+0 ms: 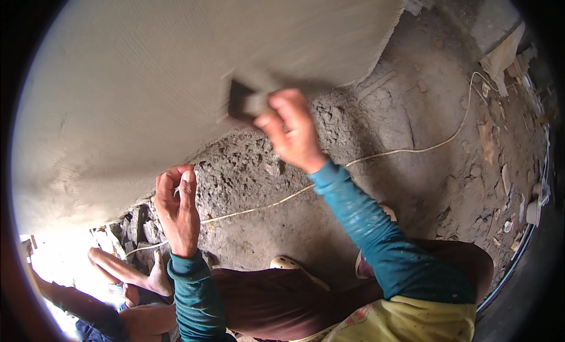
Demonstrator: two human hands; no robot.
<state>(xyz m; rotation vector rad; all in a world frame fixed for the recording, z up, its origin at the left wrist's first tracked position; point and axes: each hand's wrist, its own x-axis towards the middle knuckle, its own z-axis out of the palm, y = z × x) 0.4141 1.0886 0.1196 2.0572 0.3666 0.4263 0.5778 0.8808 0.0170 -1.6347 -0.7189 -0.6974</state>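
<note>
A grey plastered wall [129, 95] with fine streaks in its surface fills the upper left. Low against it, my right hand [294, 133] is closed around a plastering trowel [240, 99], whose dark blade is smeared by motion; the grip is mostly hidden by my fingers. My left hand [178, 209] is raised near the wall's lower edge, apart from the trowel. Its thumb and fingers are pinched together, and I cannot make out what, if anything, lies between them.
Crumbly mortar [253, 159] lies along the wall's foot. A pale cord [406, 150] crosses the dirt floor [412, 195]. Broken stones [138, 224] sit at lower left, near another person's bare foot [159, 277]. Scraps and debris [506, 180] line the right side.
</note>
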